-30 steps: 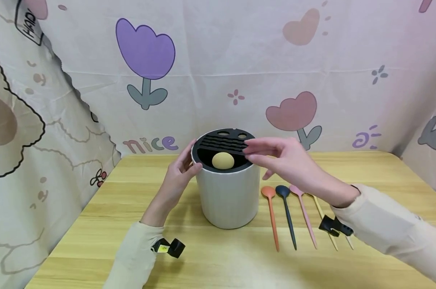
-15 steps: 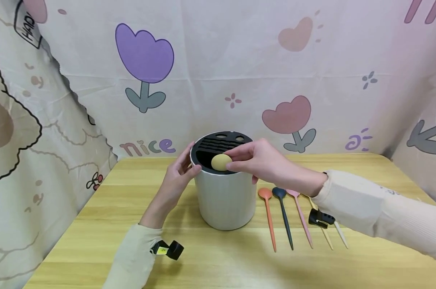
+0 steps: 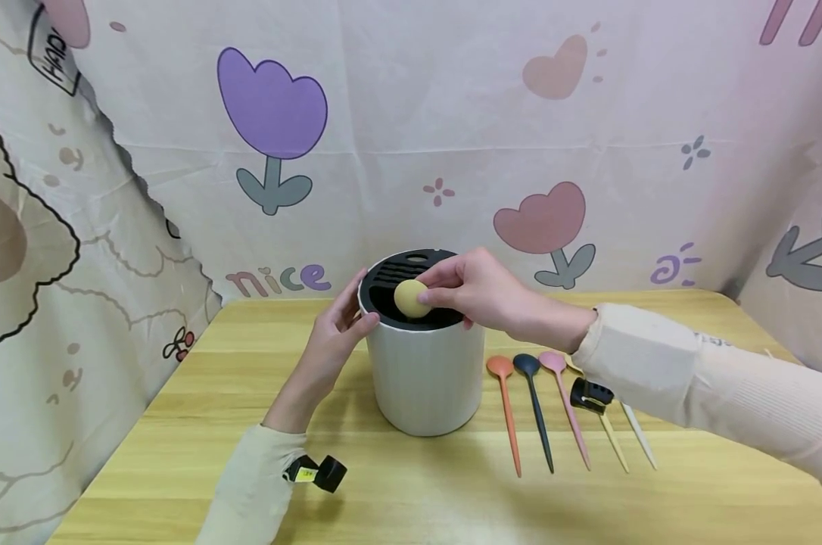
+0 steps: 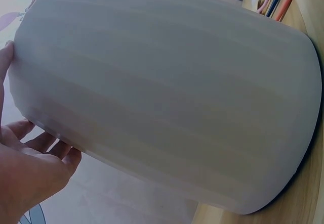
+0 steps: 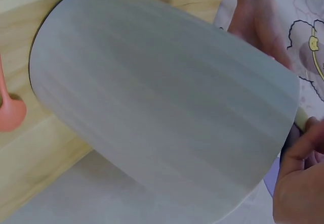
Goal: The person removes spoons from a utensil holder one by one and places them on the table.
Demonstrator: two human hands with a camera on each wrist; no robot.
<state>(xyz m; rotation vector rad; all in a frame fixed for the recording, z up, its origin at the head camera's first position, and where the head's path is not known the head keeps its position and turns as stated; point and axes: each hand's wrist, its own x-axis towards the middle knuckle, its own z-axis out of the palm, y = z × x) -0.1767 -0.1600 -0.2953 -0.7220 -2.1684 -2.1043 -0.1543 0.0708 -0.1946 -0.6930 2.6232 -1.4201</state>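
Note:
A white ribbed utensil holder [image 3: 425, 382] with a black slotted top stands upright on the table. My left hand [image 3: 332, 331] grips its left side, the thumb at the rim and the fingers behind. Over the front opening, my right hand [image 3: 486, 294] pinches a pale yellow spoon [image 3: 409, 298] by its rounded head, between thumb and fingers. Its handle is hidden. In the left wrist view my left fingers [image 4: 53, 143] lie along the holder's side. The right wrist view shows just a sliver of the spoon [image 5: 301, 118] beside the right hand [image 5: 304, 178].
Right of the holder, several spoons lie in a row: orange [image 3: 500, 366], dark blue [image 3: 527, 365], pink [image 3: 552, 362], and pale ones partly under the right forearm. Behind the wooden table [image 3: 200, 454] hangs a patterned cloth [image 3: 384, 91].
My right hand has come leftward from the holder's right rim and taken hold of the yellow spoon's head, which then tilts and rises slightly. The left hand keeps its grip.

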